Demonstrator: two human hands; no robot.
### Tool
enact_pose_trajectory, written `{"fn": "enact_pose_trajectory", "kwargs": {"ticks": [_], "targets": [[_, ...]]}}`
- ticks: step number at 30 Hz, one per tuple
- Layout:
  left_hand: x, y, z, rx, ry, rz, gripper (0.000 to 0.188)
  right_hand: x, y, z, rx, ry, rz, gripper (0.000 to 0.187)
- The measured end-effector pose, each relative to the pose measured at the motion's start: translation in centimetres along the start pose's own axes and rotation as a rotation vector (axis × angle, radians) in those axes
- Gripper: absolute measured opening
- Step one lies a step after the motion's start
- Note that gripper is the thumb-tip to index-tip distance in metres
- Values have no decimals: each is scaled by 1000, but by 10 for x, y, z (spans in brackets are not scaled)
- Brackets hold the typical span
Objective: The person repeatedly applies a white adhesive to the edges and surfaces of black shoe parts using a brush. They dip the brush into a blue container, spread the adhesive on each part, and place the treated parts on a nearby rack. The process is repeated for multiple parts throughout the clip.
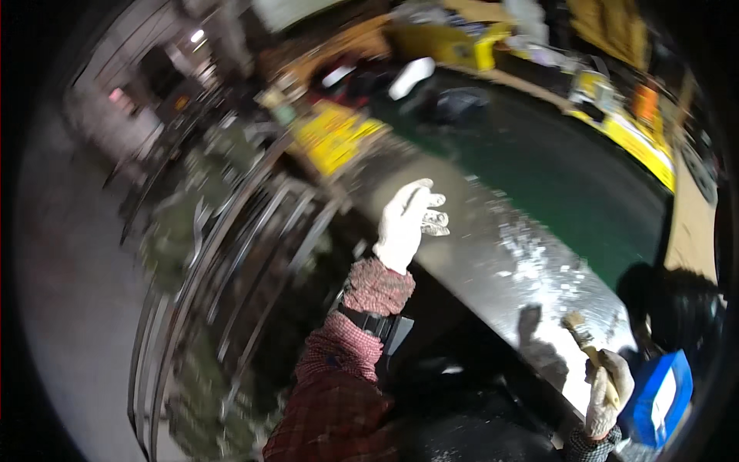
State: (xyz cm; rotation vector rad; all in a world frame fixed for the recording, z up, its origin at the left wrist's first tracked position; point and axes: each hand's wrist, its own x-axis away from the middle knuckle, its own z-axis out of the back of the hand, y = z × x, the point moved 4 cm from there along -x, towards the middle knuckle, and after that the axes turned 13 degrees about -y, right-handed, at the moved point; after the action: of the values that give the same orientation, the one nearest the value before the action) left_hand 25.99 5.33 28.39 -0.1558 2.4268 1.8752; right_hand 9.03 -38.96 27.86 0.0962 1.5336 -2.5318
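Note:
My left hand (403,225), in a white work glove, hovers over the metal bench top (454,269) with its fingers apart and nothing in them. A dark strap circles that wrist over a red checked sleeve. Low on the right, my right hand (608,396), also gloved, is closed round the handle of a brush (584,339). The bristles point up and away, at the bright metal surface; whether they touch it I cannot tell. Pale flecks (531,246) lie scattered across the metal ahead of the brush.
Beside my right hand stands a blue box (627,431). A dark green surface (570,177) borders the metal, with a blurred white object (412,77) on it. Yellow printed sheets (335,138) lie at the bench's far left. A metal-barred rack (223,254) runs along the left.

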Motion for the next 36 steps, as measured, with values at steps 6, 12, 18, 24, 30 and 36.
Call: {"fn": "enact_pose_trajectory", "kwargs": {"ticks": [6,12,18,24,30,36], "targets": [[288,87,141,-1234,844,-129,23,-19,-12,-36,-125,-297,92,29],[451,161,179,-1286,1536,-257,39,-19,-48,-71,-149,-375,176,29],[463,147,238,-565,1145,-15,93,4,-50,-47,-51,-285,148,27],[440,123,251,-842,1046,-112,60,26,-69,-17,-121,-191,-8,30],[364,100,184,16,768,-241,49,56,-55,25,-62,17,-92,23],[248,42,84,121,321,-70,68,83,-56,112,295,474,-64,26]]}}
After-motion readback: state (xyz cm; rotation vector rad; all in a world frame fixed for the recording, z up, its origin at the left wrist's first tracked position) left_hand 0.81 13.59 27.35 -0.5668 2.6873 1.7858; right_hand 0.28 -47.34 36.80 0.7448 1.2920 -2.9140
